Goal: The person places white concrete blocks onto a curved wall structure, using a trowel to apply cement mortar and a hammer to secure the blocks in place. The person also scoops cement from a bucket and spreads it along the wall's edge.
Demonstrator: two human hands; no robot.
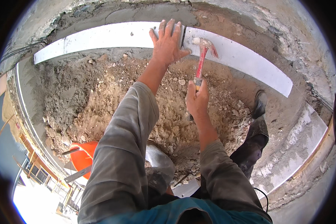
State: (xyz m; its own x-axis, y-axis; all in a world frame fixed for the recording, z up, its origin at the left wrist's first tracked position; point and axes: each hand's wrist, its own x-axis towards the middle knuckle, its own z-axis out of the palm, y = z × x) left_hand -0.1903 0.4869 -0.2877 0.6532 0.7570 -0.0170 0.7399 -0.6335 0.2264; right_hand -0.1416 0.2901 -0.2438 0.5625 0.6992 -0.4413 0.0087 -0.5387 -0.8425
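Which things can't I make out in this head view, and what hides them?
All in the head view:
- Hammer: part of its handle is hidden inside the right hand.
- Left white slab: the surface under the left hand is covered.
- Orange bucket: its right side is hidden behind the left sleeve.
- Bright area at lower left: detail is lost to glare.
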